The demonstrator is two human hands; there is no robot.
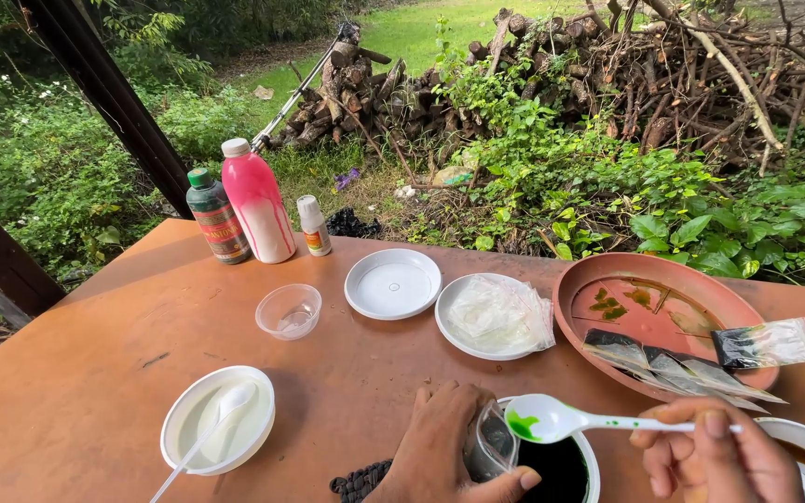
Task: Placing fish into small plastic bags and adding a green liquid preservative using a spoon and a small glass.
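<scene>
1. Head view, hands: the left hand comes up from the bottom edge at about 6 o'clock, knuckles up, fingers curled and clamped around a small clear plastic bag, which is held tilted just left of the spoon bowl.
2. The right hand enters at about 5 o'clock, thumb on top, fingers folded under, pinching the handle of a white plastic spoon. The spoon lies nearly level, its bowl pointing toward 9 o'clock and smeared with bright green liquid.
3. Under the spoon bowl sits a white cup of dark green liquid, between the two hands and touching the bag's lower edge as far as can be seen.
4. The orange table carries the rest. At 8 o'clock stands a white bowl of pale liquid with its own spoon.
5. Toward 12 o'clock lie a clear cup, a white lid and a white plate with folded plastic bags.
6. At 10 o'clock stand a green-capped bottle, a pink bottle and a small white bottle.
7. At 2 o'clock a terracotta dish holds sachets.
</scene>
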